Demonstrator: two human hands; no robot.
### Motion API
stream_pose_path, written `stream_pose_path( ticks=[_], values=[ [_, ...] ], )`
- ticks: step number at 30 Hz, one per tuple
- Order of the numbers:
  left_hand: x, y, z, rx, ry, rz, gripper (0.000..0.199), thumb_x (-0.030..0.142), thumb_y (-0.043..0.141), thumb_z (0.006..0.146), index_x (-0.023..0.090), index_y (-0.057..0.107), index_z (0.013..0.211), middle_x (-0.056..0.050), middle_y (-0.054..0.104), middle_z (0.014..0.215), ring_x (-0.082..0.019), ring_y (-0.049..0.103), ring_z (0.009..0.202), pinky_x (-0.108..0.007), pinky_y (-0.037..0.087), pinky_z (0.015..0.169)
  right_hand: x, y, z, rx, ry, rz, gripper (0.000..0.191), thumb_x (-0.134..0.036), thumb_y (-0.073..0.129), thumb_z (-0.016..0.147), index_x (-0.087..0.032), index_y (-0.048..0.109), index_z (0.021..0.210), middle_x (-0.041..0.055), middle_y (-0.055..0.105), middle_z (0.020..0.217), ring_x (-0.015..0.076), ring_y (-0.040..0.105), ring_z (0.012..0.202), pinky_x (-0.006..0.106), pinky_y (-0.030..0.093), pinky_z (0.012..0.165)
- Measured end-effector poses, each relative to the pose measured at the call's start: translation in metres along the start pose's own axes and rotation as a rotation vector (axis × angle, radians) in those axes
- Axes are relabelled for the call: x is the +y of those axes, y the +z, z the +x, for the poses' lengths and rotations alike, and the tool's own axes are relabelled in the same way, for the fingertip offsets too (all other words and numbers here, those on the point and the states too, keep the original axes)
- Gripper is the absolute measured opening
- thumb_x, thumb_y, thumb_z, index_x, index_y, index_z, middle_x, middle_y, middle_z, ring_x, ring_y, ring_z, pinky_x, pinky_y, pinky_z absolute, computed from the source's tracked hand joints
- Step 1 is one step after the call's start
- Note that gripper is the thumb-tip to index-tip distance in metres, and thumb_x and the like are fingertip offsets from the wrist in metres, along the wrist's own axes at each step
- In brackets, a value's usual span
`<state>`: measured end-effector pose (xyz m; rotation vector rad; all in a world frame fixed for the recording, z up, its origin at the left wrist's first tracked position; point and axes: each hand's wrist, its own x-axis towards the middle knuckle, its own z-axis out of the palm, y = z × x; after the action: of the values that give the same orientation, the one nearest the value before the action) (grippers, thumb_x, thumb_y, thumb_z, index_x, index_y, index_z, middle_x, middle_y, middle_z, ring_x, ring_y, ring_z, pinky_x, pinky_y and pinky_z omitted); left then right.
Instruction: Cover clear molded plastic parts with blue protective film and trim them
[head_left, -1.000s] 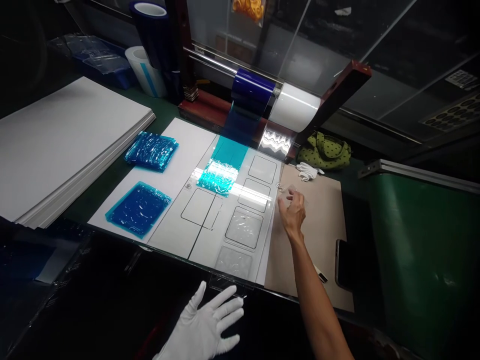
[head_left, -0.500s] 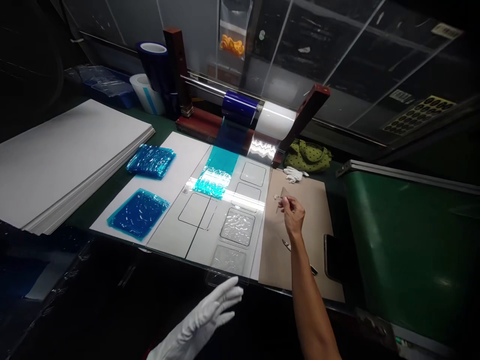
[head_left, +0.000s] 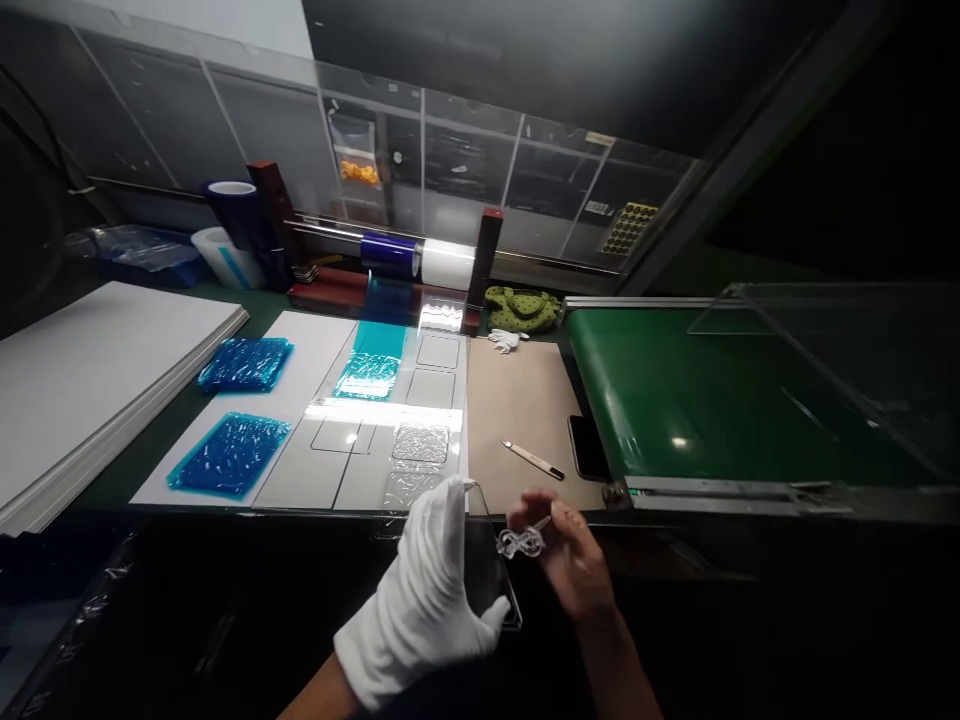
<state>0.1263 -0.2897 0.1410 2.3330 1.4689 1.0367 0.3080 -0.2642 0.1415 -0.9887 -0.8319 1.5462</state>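
Note:
My left hand (head_left: 431, 580), in a white glove, is closed on the edges of a thin clear panel (head_left: 486, 565), just past the table's front edge. The glove hides part of that panel. To its right, my bare right hand (head_left: 566, 555) is a little blurred. Its fingers pinch a small clear looped plastic piece (head_left: 521, 542), close beside the panel. On the worktop, clear film pieces (head_left: 421, 442) lie over outlined rectangles, near a strip of teal film (head_left: 371, 365) drawn from the blue roll (head_left: 388, 255).
Blue film stacks (head_left: 231, 455) and white sheets (head_left: 112, 360) lie left. A white roll (head_left: 448, 264) hangs beside the blue one. On brown board (head_left: 487, 400) rests a slim pen-like tool (head_left: 532, 459); a phone (head_left: 589, 447) and green conveyor belt (head_left: 675, 390) are rightward.
My right hand has come back from over the brown board toward my left with the clear piece. The left hand, open before, now holds the clear panel. The view has turned right.

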Motion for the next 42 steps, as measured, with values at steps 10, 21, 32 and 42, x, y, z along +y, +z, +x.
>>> stream_pose_path(
  ticks=[10,21,32,42],
  values=[
    [0.048,-0.017,0.007,-0.349,0.022,0.318,0.088,0.045,0.066,0.058,0.024,0.037,0.138,-0.022,0.036,0.139,-0.039,0.046,0.116,-0.052,0.039,0.089,-0.019,-0.018,-0.041,-0.106,-0.027,-0.557,0.047,-0.052,0.039,0.092,-0.014,0.065,0.082,-0.0045,0.04,0.051,0.0084,0.036,0.049,0.023,0.028,0.051],
    [0.086,-0.011,0.021,-0.687,0.025,0.692,0.082,0.044,0.061,0.05,0.006,0.053,0.123,-0.025,0.056,0.101,-0.04,0.053,0.088,-0.052,0.039,0.069,-0.02,0.005,-0.067,-0.115,-0.272,-1.451,0.026,-0.025,0.036,0.094,-0.018,0.057,0.081,0.0013,0.059,0.064,0.0136,0.053,0.057,0.027,0.028,0.059],
    [0.047,0.004,-0.01,-0.187,0.17,0.088,0.091,0.039,0.065,0.059,0.023,0.026,0.14,-0.017,0.034,0.137,-0.034,0.041,0.121,-0.048,0.039,0.096,-0.016,-0.017,-0.064,-0.101,-0.041,-0.448,0.039,-0.046,0.042,0.091,-0.015,0.061,0.077,-0.0061,0.039,0.049,0.0069,0.032,0.045,0.022,0.025,0.05],
    [0.063,0.022,0.009,-0.271,0.094,0.247,0.085,0.039,0.066,0.057,0.02,0.037,0.135,-0.022,0.039,0.132,-0.041,0.047,0.111,-0.055,0.041,0.084,-0.021,-0.022,-0.053,0.048,-0.2,-0.879,0.035,-0.042,0.043,0.09,-0.018,0.059,0.072,-0.0017,0.045,0.053,0.0106,0.037,0.048,0.026,0.025,0.052]
  ],
)
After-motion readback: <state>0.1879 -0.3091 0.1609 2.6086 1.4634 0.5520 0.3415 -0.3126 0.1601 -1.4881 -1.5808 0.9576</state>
